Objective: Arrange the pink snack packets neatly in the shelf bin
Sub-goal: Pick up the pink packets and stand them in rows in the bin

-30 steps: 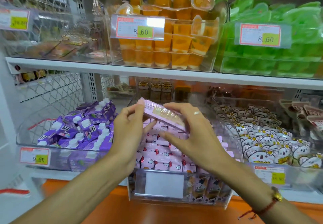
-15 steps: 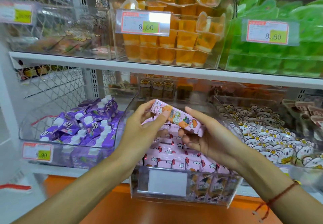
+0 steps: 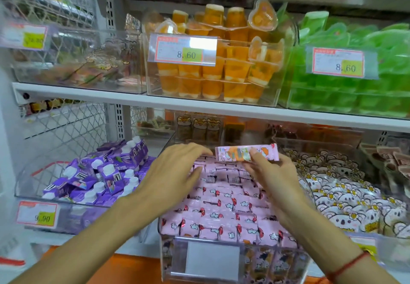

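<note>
A clear shelf bin (image 3: 213, 259) on the lower shelf is filled with rows of pink snack packets (image 3: 224, 212). My right hand (image 3: 275, 184) holds one pink packet (image 3: 246, 153) flat and level above the back rows, pinched between thumb and fingers. My left hand (image 3: 173, 172) lies with straight fingers on the packets at the bin's back left, its fingertips near the held packet's left end. Both forearms reach in from below.
A bin of purple pouches (image 3: 99, 177) stands to the left, a bin of white koala packets (image 3: 346, 192) to the right. The shelf board (image 3: 199, 104) above carries orange jelly cups (image 3: 219, 73) and green packs (image 3: 359, 77). Price tags hang on the bin fronts.
My left hand let go of the pink packet and dropped onto the packets in the bin. My right hand now holds the packet alone, turned level and moved toward the back.
</note>
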`<action>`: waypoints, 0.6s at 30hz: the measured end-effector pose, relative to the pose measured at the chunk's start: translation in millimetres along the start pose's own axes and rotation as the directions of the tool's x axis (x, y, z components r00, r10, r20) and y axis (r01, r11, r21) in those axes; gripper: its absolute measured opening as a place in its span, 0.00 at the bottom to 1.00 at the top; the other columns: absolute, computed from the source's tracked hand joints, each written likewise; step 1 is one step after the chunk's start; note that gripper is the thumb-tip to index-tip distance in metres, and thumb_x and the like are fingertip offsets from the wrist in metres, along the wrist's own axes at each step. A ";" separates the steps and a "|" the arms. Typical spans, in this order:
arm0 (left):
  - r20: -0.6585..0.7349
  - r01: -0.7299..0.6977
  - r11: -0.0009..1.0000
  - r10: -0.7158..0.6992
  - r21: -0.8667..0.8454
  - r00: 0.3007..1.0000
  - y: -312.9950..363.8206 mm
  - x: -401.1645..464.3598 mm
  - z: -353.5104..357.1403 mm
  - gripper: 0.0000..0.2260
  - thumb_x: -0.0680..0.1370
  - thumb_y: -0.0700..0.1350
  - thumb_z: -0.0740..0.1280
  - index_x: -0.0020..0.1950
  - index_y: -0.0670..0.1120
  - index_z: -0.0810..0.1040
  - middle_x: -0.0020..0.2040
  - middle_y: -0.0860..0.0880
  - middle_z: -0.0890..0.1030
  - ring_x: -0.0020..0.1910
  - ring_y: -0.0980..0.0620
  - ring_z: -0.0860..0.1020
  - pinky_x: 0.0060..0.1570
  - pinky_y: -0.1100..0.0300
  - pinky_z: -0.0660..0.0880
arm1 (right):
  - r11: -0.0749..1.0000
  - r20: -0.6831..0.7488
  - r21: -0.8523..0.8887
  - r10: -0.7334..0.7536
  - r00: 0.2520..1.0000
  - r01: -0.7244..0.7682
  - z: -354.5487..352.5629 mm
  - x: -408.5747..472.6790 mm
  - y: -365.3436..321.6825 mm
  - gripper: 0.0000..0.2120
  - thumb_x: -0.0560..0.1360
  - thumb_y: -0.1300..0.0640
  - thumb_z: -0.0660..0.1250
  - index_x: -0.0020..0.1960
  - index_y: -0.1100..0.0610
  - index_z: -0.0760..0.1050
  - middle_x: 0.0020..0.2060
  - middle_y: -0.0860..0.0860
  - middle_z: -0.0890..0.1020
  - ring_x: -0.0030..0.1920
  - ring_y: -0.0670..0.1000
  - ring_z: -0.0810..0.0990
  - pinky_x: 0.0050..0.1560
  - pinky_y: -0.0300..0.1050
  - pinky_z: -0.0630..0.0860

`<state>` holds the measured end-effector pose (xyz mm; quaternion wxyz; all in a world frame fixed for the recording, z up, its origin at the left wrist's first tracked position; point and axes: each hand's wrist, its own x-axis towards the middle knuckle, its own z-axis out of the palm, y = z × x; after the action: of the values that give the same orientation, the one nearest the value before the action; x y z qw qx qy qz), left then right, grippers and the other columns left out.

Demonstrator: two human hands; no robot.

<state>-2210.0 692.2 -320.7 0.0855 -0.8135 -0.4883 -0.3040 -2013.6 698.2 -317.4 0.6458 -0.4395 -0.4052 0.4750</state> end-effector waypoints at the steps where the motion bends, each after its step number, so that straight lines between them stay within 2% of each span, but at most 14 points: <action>1: 0.048 -0.032 0.997 0.029 0.065 0.998 -2.5 4.6 1.9 0.16 0.79 0.46 0.62 0.67 0.56 0.70 0.65 0.60 0.73 0.65 0.58 0.70 0.63 0.62 0.64 | 0.998 -0.011 -0.056 -0.006 1.000 0.005 0.3 4.6 5.5 0.18 0.75 0.59 0.68 0.62 0.64 0.71 0.47 0.57 0.84 0.44 0.49 0.85 0.40 0.34 0.80; 3: 0.096 -0.010 0.997 0.002 0.077 0.995 -6.5 9.0 6.9 0.14 0.80 0.47 0.60 0.65 0.58 0.73 0.64 0.60 0.75 0.64 0.57 0.71 0.57 0.61 0.68 | 0.985 -0.011 -0.172 -0.034 0.999 0.031 2.3 12.7 16.5 0.18 0.76 0.59 0.67 0.62 0.64 0.69 0.48 0.57 0.83 0.41 0.47 0.84 0.39 0.35 0.80; 5: 0.015 0.059 0.998 -0.059 0.002 0.998 -9.9 3.3 13.7 0.12 0.79 0.47 0.61 0.60 0.58 0.76 0.60 0.64 0.75 0.62 0.60 0.71 0.52 0.63 0.68 | 0.930 0.030 -0.344 -0.126 0.992 0.129 4.8 17.6 22.8 0.15 0.76 0.60 0.67 0.60 0.60 0.67 0.45 0.55 0.81 0.38 0.48 0.81 0.38 0.37 0.77; 7: -0.153 0.160 0.966 -0.193 -0.205 0.969 -10.6 -11.1 20.4 0.11 0.77 0.44 0.65 0.54 0.59 0.78 0.55 0.68 0.75 0.58 0.64 0.72 0.53 0.69 0.66 | 0.817 0.151 -0.514 -0.214 0.965 0.261 7.0 21.4 24.7 0.12 0.76 0.60 0.67 0.54 0.55 0.65 0.38 0.52 0.78 0.34 0.45 0.76 0.34 0.34 0.71; 9: -0.229 0.234 0.871 -0.356 -0.431 0.906 -11.1 -27.4 26.9 0.15 0.75 0.41 0.68 0.50 0.63 0.76 0.52 0.71 0.75 0.55 0.69 0.72 0.52 0.75 0.65 | 0.723 0.309 -0.583 -0.225 0.924 0.371 9.0 24.7 24.9 0.12 0.76 0.60 0.68 0.51 0.53 0.65 0.32 0.50 0.76 0.27 0.40 0.72 0.27 0.30 0.67; 10: -0.219 0.248 0.830 -0.399 -0.500 0.891 -10.9 -33.7 29.4 0.17 0.74 0.39 0.68 0.50 0.64 0.76 0.53 0.71 0.75 0.56 0.69 0.72 0.53 0.74 0.66 | 0.681 0.370 -0.605 -0.219 0.903 0.413 10.0 27.5 24.6 0.12 0.76 0.59 0.68 0.51 0.53 0.64 0.30 0.50 0.76 0.25 0.40 0.71 0.25 0.30 0.66; 12: -0.192 0.239 0.798 -0.401 -0.553 0.896 -13.0 -43.5 31.5 0.20 0.74 0.36 0.67 0.53 0.64 0.76 0.56 0.69 0.75 0.59 0.65 0.73 0.58 0.63 0.70 | 0.590 0.456 -0.651 -0.198 0.868 0.477 15.1 33.2 20.1 0.12 0.76 0.57 0.67 0.52 0.51 0.64 0.28 0.51 0.74 0.24 0.41 0.71 0.24 0.30 0.64; 13: -0.187 0.236 0.793 -0.400 -0.561 0.897 -14.7 -46.8 30.3 0.21 0.74 0.36 0.67 0.53 0.64 0.76 0.57 0.69 0.75 0.59 0.63 0.74 0.58 0.60 0.71 | 0.543 0.496 -0.668 -0.186 0.848 0.509 18.1 36.2 17.3 0.13 0.76 0.56 0.67 0.53 0.51 0.64 0.30 0.52 0.76 0.26 0.41 0.71 0.26 0.31 0.65; 15: -0.123 0.290 0.739 -0.448 -0.608 0.885 -19.6 -51.9 27.7 0.21 0.74 0.38 0.68 0.53 0.67 0.76 0.55 0.70 0.76 0.52 0.65 0.77 0.50 0.65 0.74 | 0.471 0.570 -0.682 -0.138 0.810 0.560 23.9 42.4 14.3 0.12 0.76 0.56 0.67 0.52 0.50 0.64 0.36 0.53 0.79 0.31 0.44 0.73 0.31 0.36 0.69; 17: -0.047 0.358 0.662 -0.510 -0.659 0.859 -24.2 -56.9 27.5 0.19 0.73 0.41 0.70 0.52 0.67 0.76 0.50 0.68 0.79 0.48 0.67 0.78 0.39 0.70 0.75 | 0.413 0.638 -0.703 0.006 0.770 0.579 28.2 45.0 17.7 0.11 0.76 0.57 0.68 0.51 0.48 0.65 0.43 0.53 0.81 0.36 0.46 0.77 0.36 0.37 0.72; 18: -0.032 0.378 0.642 -0.532 -0.668 0.846 -25.6 -58.6 27.9 0.18 0.72 0.42 0.71 0.51 0.66 0.77 0.48 0.66 0.80 0.48 0.68 0.77 0.37 0.71 0.75 | 0.340 0.654 -0.728 0.081 0.752 0.596 29.0 45.6 22.5 0.11 0.76 0.56 0.68 0.53 0.49 0.67 0.46 0.53 0.81 0.40 0.48 0.79 0.39 0.39 0.75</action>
<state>-2240.0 673.9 -380.9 -0.2209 -0.6023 -0.5319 -0.5528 -2036.6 751.4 -325.7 0.2043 -0.4724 -0.8416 0.1636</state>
